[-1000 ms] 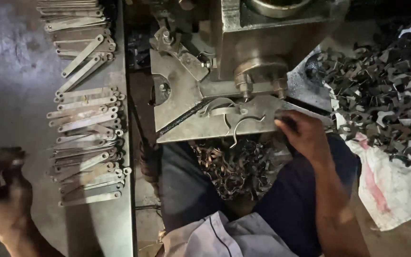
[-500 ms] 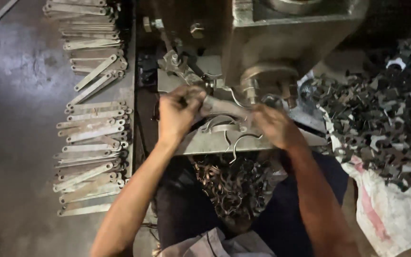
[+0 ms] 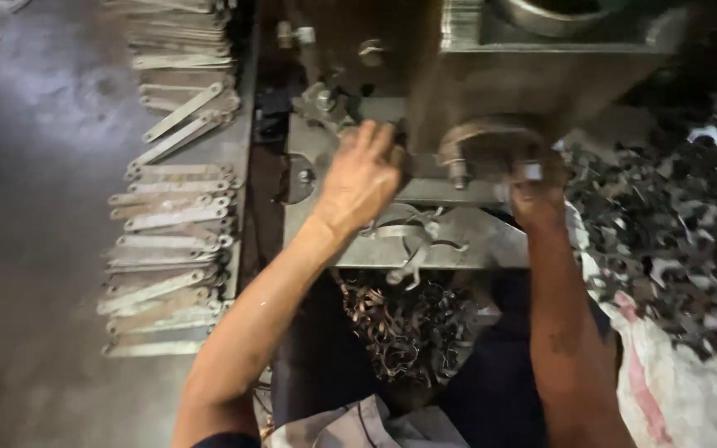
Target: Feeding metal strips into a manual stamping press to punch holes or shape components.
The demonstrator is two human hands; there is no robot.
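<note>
Both hands sit right under the press head (image 3: 491, 145): the left hand (image 3: 360, 178), fingers spread loosely, rests on the machine surface (image 3: 475, 241) above curved metal clips (image 3: 412, 241); the right hand (image 3: 534, 189) looks curled there, grip unclear. A ram stroke could crush them, I reckon.

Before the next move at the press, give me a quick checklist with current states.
1. Left hand away from the die area: not ok, it rests on the machine bed beside the round punch head.
2. Right hand away: not ok, it is right at the punch head.
3. Grip on a part: cannot tell for either hand, blurred.
4. Loose curved pieces off the front plate: not ok.
5. Flat strips in supply on the left bench: ok.
</note>
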